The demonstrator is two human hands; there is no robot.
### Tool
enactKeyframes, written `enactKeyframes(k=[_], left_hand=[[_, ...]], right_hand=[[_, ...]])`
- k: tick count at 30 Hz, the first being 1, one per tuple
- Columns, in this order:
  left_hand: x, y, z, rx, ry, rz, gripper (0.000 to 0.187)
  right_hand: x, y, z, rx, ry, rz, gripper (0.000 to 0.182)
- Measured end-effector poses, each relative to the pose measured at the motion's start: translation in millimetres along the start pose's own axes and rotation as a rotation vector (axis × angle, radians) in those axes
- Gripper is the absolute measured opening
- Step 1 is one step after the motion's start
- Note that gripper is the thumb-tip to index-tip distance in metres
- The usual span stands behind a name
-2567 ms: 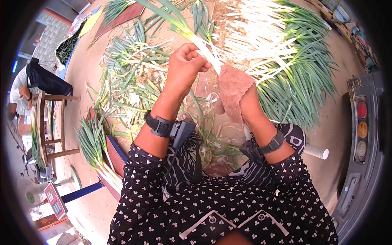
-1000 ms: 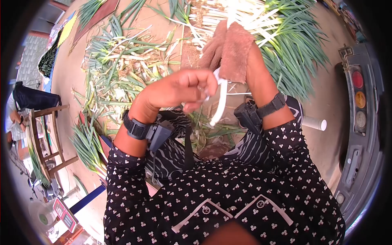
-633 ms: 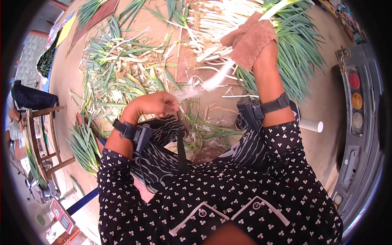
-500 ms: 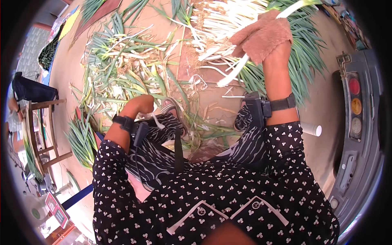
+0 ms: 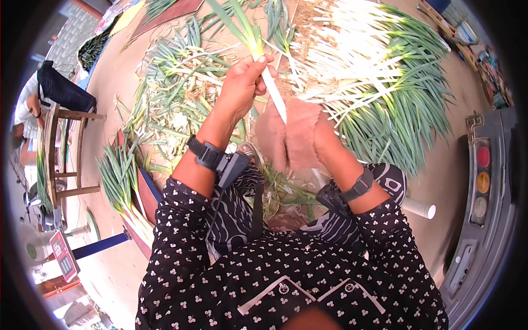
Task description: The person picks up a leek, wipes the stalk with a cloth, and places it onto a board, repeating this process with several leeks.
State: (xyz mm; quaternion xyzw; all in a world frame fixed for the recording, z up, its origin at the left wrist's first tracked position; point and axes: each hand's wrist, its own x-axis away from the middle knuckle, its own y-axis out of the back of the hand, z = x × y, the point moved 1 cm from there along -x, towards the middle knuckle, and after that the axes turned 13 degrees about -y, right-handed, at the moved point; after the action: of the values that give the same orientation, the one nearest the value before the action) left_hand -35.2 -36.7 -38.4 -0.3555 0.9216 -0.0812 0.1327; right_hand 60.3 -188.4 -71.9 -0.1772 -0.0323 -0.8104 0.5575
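My left hand (image 5: 247, 80) is closed around the white stalk of a large green onion (image 5: 269, 82), whose green leaves point up and away. Below it, a brown fuzzy cloth mitt (image 5: 291, 135) covers my right hand and is blurred by motion. The stalk's white lower end overlaps the mitt. Cloth hides the right fingers, so their grip on the stalk does not show. Just beyond the right hand lies a big heap of green onions (image 5: 379, 82), white ends to the left and green leaves to the right.
Stripped leaves and peelings (image 5: 176, 104) litter the ground at left. A smaller bundle of green onions (image 5: 124, 181) lies nearer on that side. A wooden stool (image 5: 80, 151) stands far left beside another person (image 5: 30, 99). A vehicle's rear (image 5: 489, 192) with lamps borders the right.
My right mitt came down and left from the heap. My left hand rose from near my knee and now grips the green onion that was in the mitt.
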Motion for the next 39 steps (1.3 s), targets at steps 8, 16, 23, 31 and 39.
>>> enactKeyframes(k=[8,16,23,31,39], left_hand=[[12.0,-5.7,4.6,0.008,0.133,-0.039,0.018],[14.2,-8.1,-0.9,0.246,0.150,0.080,0.029],[21.5,-28.2,0.0,0.076,0.131,0.351,0.042],[33.4,-53.6,-1.9,-0.087,0.104,0.404,0.056],[29.1,-51.1,2.4,0.109,0.156,0.277,0.062]], right_hand=[[6.0,-15.5,8.3,0.025,-0.032,0.013,0.031],[15.2,-18.2,25.8,-0.439,-0.279,0.049,0.032],[-4.7,-1.1,28.4,-0.483,0.068,0.044,0.021],[1.4,12.1,27.2,-0.320,-0.036,-0.142,0.016],[5.5,23.8,28.5,-0.721,-0.012,0.026,0.027]])
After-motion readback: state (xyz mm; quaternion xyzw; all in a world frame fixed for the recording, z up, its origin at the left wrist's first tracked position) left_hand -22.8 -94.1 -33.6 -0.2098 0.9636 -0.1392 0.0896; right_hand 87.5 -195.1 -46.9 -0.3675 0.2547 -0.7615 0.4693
